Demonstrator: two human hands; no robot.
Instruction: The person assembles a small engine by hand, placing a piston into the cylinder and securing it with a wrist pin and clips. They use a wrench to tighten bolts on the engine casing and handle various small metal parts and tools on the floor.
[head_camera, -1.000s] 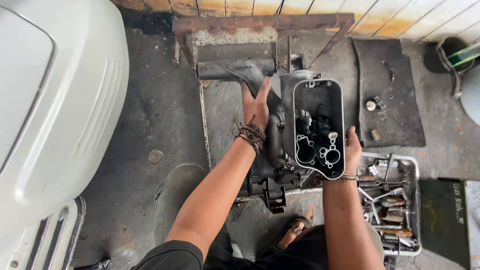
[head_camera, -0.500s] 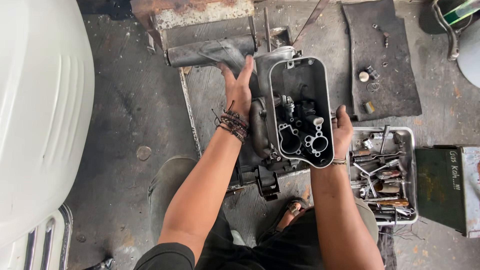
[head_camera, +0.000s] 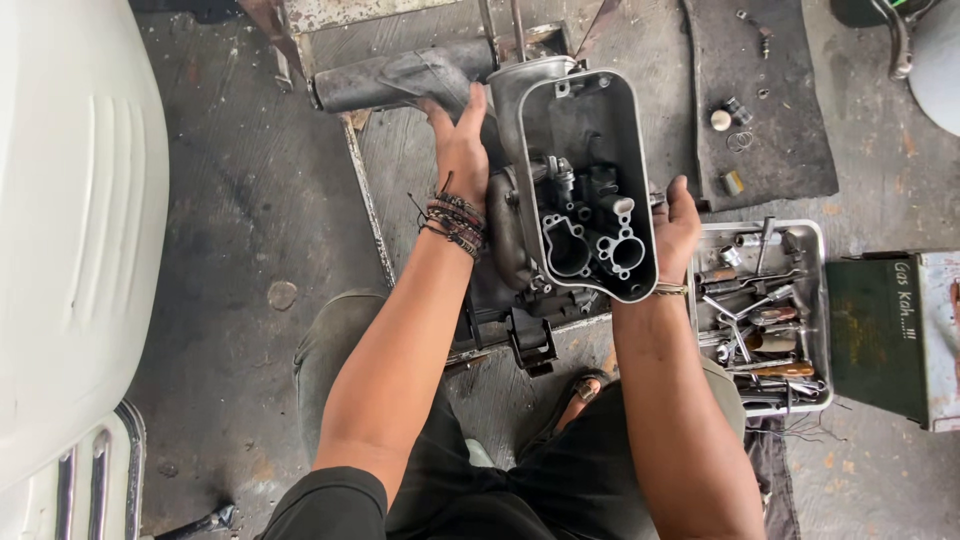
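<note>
1. Left hand (head_camera: 462, 150) is gripping the left flank of the engine casing (head_camera: 585, 185), fingers wrapping its upper edge.
2. Right hand (head_camera: 677, 225) is cupping the casing's right rim, thumb up.
3. The casing is sitting between both hands, open cavity facing up, long axis running away from the body; both hands equally near.
4. Metal tool tray (head_camera: 822, 300) is lying just beside the right hand; the grey tube (head_camera: 385, 82) is crowding the far left. Bare floor is showing left of the left arm.
</note>
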